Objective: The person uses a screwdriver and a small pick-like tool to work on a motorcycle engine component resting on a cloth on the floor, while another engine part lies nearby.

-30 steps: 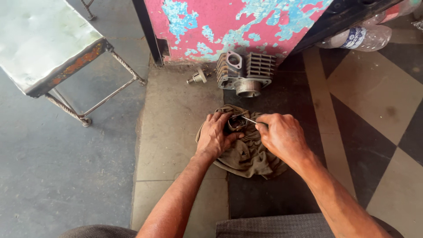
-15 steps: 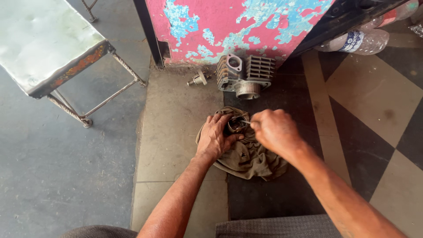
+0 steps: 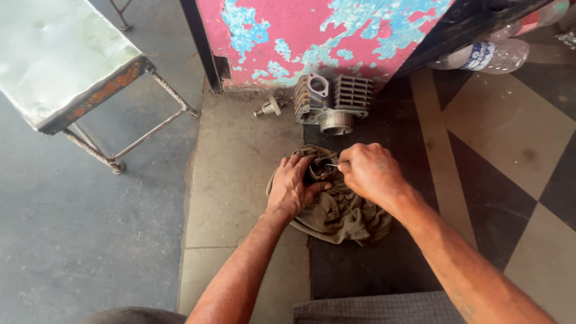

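A crumpled olive-brown rag (image 3: 342, 213) lies on the floor in front of me. My left hand (image 3: 294, 187) grips a small dark metal part (image 3: 322, 170) wrapped in the rag's upper edge. My right hand (image 3: 369, 171) is closed around a thin metal tool (image 3: 332, 164) whose tip touches that part. Most of the part is hidden by my fingers and the cloth.
A grey finned engine cylinder (image 3: 333, 102) stands by a peeling pink-and-blue panel (image 3: 324, 36), with a small metal fitting (image 3: 268, 108) to its left. A metal-topped stool (image 3: 60, 66) stands at left. Plastic bottles (image 3: 486, 55) lie at top right on the chequered floor.
My right hand has shifted slightly over the part with the tool. The view has moved a little; my left hand keeps its hold.
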